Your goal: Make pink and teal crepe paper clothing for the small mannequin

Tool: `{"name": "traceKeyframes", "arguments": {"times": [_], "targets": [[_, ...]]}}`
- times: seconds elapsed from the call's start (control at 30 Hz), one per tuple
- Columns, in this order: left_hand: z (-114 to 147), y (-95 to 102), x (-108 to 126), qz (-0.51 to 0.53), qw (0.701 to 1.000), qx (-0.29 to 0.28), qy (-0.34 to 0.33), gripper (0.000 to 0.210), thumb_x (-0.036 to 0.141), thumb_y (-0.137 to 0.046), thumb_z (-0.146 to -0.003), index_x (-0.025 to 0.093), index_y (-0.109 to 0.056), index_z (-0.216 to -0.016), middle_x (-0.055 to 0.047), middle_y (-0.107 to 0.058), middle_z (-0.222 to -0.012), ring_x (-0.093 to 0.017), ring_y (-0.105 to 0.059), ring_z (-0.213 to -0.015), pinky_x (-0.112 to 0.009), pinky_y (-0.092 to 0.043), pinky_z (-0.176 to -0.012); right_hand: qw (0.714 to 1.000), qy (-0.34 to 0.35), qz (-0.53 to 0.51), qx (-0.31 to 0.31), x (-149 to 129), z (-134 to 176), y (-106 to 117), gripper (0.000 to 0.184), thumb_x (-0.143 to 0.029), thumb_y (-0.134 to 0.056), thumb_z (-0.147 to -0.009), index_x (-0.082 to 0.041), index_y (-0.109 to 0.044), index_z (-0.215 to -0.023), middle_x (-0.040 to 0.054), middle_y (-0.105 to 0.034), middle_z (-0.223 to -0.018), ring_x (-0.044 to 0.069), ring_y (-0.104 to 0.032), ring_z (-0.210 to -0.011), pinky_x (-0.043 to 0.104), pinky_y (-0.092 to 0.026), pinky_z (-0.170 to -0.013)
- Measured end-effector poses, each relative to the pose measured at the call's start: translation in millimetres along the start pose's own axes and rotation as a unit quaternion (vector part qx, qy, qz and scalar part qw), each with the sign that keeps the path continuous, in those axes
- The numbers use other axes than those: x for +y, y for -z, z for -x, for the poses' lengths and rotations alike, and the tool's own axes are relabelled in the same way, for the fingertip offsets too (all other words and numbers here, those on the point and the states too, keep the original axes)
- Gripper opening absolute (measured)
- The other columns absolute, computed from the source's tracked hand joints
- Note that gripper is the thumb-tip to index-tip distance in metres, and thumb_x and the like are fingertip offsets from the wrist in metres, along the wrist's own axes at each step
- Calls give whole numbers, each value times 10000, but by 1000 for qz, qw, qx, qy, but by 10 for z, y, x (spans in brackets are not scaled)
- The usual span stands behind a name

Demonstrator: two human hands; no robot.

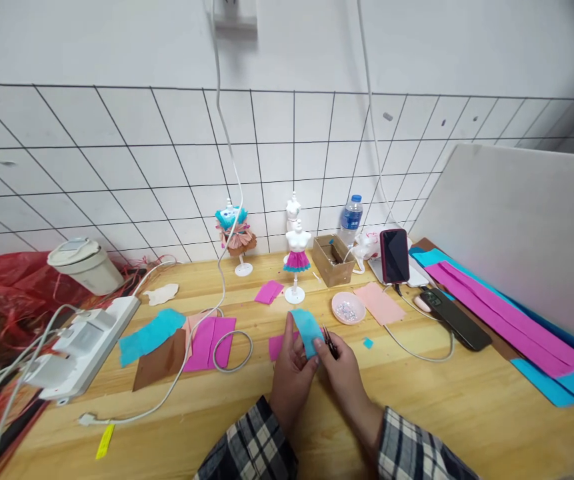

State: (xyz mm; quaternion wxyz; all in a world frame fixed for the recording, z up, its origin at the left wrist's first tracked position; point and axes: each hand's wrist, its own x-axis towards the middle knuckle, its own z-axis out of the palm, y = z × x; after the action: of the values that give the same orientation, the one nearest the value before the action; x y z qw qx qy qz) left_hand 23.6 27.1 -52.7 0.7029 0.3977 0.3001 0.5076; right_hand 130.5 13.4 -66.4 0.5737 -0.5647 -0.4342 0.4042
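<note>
My left hand (291,367) is closed on a strip of turquoise crepe paper (307,328), holding it up in front of me. The fingers of my right hand (341,367) pinch the strip's right side, and a small dark pair of scissors (331,343) is tucked in that same hand. Behind my hands, a magenta paper piece (275,347) lies partly hidden. Just beyond stands a small white dress form (297,263) in a magenta skirt with a turquoise hem. A pink dish (349,308) of tiny shiny bits sits to the right.
Turquoise (153,337), brown (159,360) and magenta sheets (210,343) lie left, crossed by a white cable. A dressed form (237,237), cardboard box (334,260) and water bottle (351,220) stand at the back. Phones (457,319) and long paper strips (507,317) lie right; a power strip (84,350) is left.
</note>
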Motion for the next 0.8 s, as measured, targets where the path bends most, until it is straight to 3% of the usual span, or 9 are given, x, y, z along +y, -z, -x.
{"name": "traceKeyframes", "arguments": {"times": [0.13,0.3,0.4,0.47,0.57,0.67,0.8], "targets": [[54,-63,-13,6,1000,27,3,1005,93,-757,-663,299,-223,-1489,-128,-495,-1406,-244,-479,-1298,-355,-404,-1051,999,-13,15,36,-50,26,-15,406,-536,-632,-779,-150,-669,-899,74,-703,-836,227,-622,-776,352,-511,-737],[65,-30,-78,27,999,33,14,970,71,-784,-609,297,-316,-1429,-150,-377,-1484,-273,-463,-1304,-384,-406,-1046,999,-8,8,47,-97,29,3,380,-542,-594,-807,-167,-633,-852,48,-671,-787,198,-592,-728,311,-490,-684],[69,15,-108,17,998,57,23,715,201,-818,-639,235,-476,-1266,-125,-538,-1318,-239,-580,-1142,-333,-491,-915,999,-1,20,45,-157,-31,76,363,-543,-576,-822,-180,-594,-814,19,-628,-727,170,-557,-669,283,-467,-639],[75,34,-131,30,995,42,85,451,399,-752,-730,172,-575,-1077,-108,-632,-1107,-202,-635,-946,-263,-520,-710,999,0,45,25,-215,-72,130,357,-538,-584,-819,-185,-579,-769,10,-608,-692,164,-543,-644,277,-453,-618],[80,48,-173,55,984,-21,170,530,625,-565,-805,146,-620,-1025,-100,-654,-939,-168,-623,-770,-208,-452,-521,997,-6,64,-30,-278,-84,171,357,-533,-589,-816,-183,-583,-743,10,-604,-669,166,-541,-623,273,-440,-584],[71,67,-198,-6,988,-42,151,541,590,-624,-782,155,-624,-1104,-56,-641,-821,-130,-581,-660,-183,-416,-457,995,-8,69,-71,-272,-46,163,342,-514,-583,-821,-178,-602,-757,14,-611,-678,171,-552,-640,271,-439,-585],[46,99,-151,-86,985,-68,132,491,516,-662,-783,143,-637,-1102,-17,-607,-699,-117,-556,-577,-170,-374,-386,993,-14,93,-78,-218,-18,159,320,-480,-565,-832,-175,-611,-748,10,-603,-655,162,-541,-612,264,-431,-570]]}}
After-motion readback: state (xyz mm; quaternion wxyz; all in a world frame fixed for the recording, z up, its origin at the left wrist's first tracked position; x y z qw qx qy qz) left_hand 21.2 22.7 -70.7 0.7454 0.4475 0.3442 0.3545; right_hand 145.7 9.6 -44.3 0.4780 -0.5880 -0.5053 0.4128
